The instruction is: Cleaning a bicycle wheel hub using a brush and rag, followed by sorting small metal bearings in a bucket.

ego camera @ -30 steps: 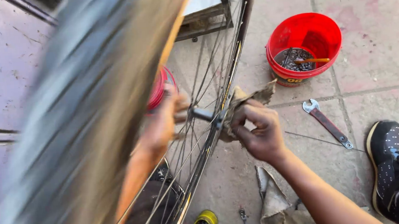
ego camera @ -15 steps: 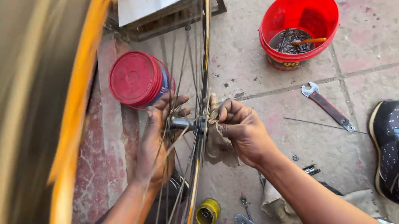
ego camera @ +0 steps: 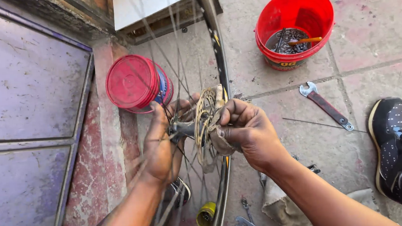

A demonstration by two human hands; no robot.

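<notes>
Our left hand point(ego camera: 158, 146) grips the hub point(ego camera: 183, 127) through thin spokes; our right hand point(ego camera: 249, 132) pinches a grimy rag point(ego camera: 219, 142) against the toothed sprocket point(ego camera: 205, 122). Wheel rim point(ego camera: 219, 64) upright, tiled floor point(ego camera: 265, 82) open to the right.

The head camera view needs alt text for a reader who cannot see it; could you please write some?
Two bare hands hold a bicycle wheel upright by its hub: the left hand grips the axle end, the right hand presses a dirty rag against the sprocket side. On the paved ground around it lie a red bucket of small metal parts, a spanner and a red-lidded tub.
</notes>
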